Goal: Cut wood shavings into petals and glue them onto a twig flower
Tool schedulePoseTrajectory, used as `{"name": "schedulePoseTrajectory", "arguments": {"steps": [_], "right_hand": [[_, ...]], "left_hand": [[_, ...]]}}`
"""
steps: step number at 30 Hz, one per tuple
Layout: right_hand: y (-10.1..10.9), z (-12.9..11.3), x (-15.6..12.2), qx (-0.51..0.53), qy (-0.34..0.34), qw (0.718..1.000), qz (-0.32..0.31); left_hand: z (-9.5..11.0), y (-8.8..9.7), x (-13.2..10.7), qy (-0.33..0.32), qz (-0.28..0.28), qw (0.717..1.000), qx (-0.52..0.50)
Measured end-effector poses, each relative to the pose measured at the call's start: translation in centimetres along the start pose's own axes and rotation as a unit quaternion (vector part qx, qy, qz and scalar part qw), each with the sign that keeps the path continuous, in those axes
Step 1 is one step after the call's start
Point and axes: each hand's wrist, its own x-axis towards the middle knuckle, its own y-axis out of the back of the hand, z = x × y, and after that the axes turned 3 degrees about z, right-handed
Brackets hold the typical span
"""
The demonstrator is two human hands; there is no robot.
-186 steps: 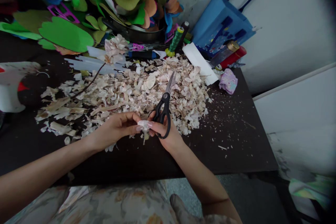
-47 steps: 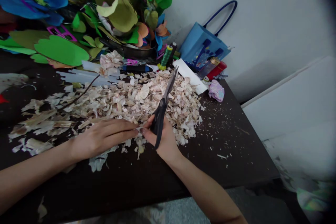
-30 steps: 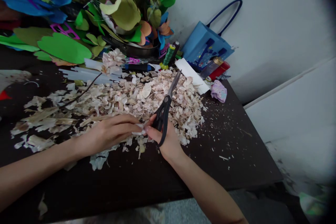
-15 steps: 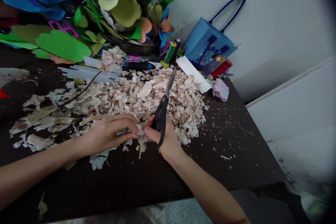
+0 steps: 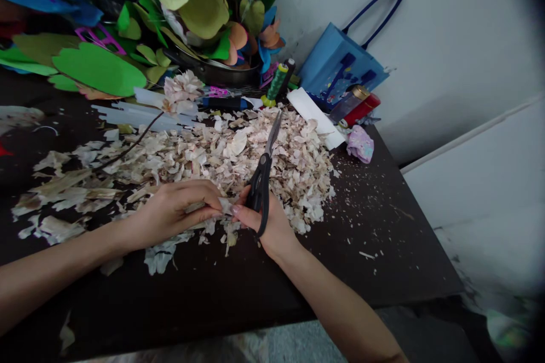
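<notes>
My right hand (image 5: 267,225) is closed round the black handles of a pair of scissors (image 5: 263,171), whose shut blades point away over a heap of pale dried husk pieces (image 5: 238,153). Its thumb and forefinger also pinch a small pale husk piece (image 5: 225,207). My left hand (image 5: 174,210) lies just to the left, fingers curled, pinching the same piece from the other side. Both hands rest on the dark table (image 5: 374,249) at the near edge of the heap.
Green, blue and orange paper leaves and flowers (image 5: 128,28) crowd the back left. A pale husk flower on a stem (image 5: 181,88), clear glue sticks (image 5: 128,116), a green thread spool (image 5: 276,76), a blue bag (image 5: 340,65), a red can (image 5: 361,108) and a white wall lie behind.
Over the last second the hands have stayed together on the small piece, the left fingers curling tighter. The scissors' blades have tilted slightly more upright. The view shifted a little.
</notes>
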Motion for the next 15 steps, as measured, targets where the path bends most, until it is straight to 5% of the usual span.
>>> {"name": "schedulePoseTrajectory", "arguments": {"steps": [8, 15], "right_hand": [[0.14, -0.36, -0.25, -0.030, 0.024, 0.999, 0.002], [0.43, -0.31, -0.05, 0.027, 0.017, 0.999, -0.006]], "left_hand": [[0.40, 0.11, 0.08, 0.024, -0.016, 1.000, -0.003], [0.57, 0.26, 0.45, 0.148, 0.028, 0.985, -0.085]]}}
